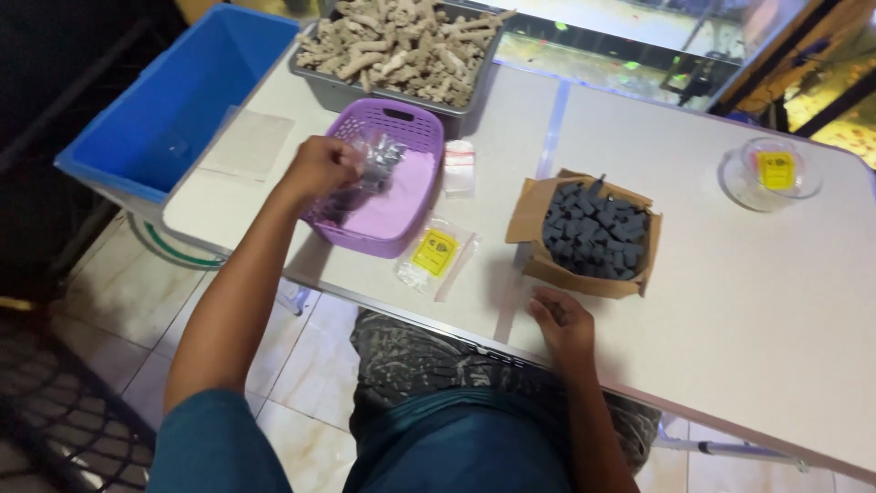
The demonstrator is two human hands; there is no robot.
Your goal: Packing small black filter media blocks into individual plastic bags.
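My left hand (319, 169) holds a small clear plastic bag of dark pieces (379, 160) over the purple plastic basket (412, 123). My right hand (561, 319) rests near the table's front edge with fingers curled, just in front of an open cardboard box of dark grey blocks (593, 233). Whether it holds something is unclear. A clear bag with a yellow label (435, 254) lies flat between the basket and the box.
A grey tray of pale porous sticks (401, 46) stands at the back. A blue bin (182, 91) sits left of the table. A small clear packet (459, 167) lies by the basket, a clear round container with a yellow label (771, 172) at right.
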